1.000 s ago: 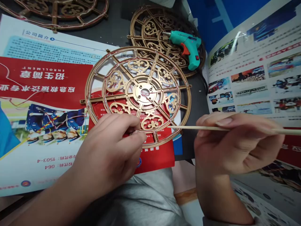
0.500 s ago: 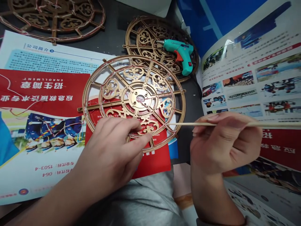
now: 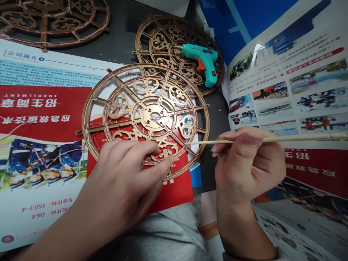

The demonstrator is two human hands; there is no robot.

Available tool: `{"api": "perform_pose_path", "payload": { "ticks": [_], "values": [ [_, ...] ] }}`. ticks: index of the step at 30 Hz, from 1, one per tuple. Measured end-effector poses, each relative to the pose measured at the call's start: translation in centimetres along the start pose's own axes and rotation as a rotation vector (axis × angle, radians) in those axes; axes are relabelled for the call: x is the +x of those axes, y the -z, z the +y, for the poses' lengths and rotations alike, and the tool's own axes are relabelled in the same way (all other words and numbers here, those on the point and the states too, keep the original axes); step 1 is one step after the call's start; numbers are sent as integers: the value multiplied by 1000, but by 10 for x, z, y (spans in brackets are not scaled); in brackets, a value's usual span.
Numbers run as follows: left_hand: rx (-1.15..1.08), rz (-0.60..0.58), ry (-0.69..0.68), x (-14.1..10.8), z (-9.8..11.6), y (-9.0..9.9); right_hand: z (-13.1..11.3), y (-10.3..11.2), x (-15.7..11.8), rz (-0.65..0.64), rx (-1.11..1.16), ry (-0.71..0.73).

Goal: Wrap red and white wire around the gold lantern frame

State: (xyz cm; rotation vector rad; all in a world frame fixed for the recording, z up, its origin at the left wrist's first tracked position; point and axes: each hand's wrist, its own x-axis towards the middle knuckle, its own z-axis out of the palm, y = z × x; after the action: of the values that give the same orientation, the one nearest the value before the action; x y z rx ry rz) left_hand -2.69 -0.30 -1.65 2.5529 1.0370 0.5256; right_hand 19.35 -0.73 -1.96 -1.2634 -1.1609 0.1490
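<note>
A round gold openwork frame (image 3: 148, 120) with spokes, scroll ornaments and thin wires along its rings lies in front of me. My left hand (image 3: 127, 177) grips its near edge, thumb and fingertips around a scroll ornament (image 3: 165, 149). In a pinch between thumb and fingers, my right hand (image 3: 248, 163) holds a thin wooden stick (image 3: 209, 142) nearly level. The stick's tip reaches over the frame's right rim to the wiring on an inner ring. Whether the tip touches the wire I cannot tell.
A teal glue gun (image 3: 202, 58) lies on more gold round frames (image 3: 152, 40) at the back. Another such frame (image 3: 74, 34) is at upper left. Printed brochures (image 3: 49, 130) lie beneath the work. A large printed sheet (image 3: 299, 105) rises on the right.
My view has shifted slightly, so the frame, glue gun and papers appear farther left. Both hands keep their holds, and the stick tip stays near the same spot on the inner ring.
</note>
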Motion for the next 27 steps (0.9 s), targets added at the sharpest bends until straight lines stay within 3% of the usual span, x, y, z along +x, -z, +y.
{"api": "perform_pose_path", "payload": {
  "ticks": [12, 27],
  "values": [
    [11, 14, -21, -1, 1, 1, -4, 2, -1, -45, 8, -47],
    [33, -6, -27, -1, 1, 1, -4, 5, -2, -76, -61, 22]
  ]
}}
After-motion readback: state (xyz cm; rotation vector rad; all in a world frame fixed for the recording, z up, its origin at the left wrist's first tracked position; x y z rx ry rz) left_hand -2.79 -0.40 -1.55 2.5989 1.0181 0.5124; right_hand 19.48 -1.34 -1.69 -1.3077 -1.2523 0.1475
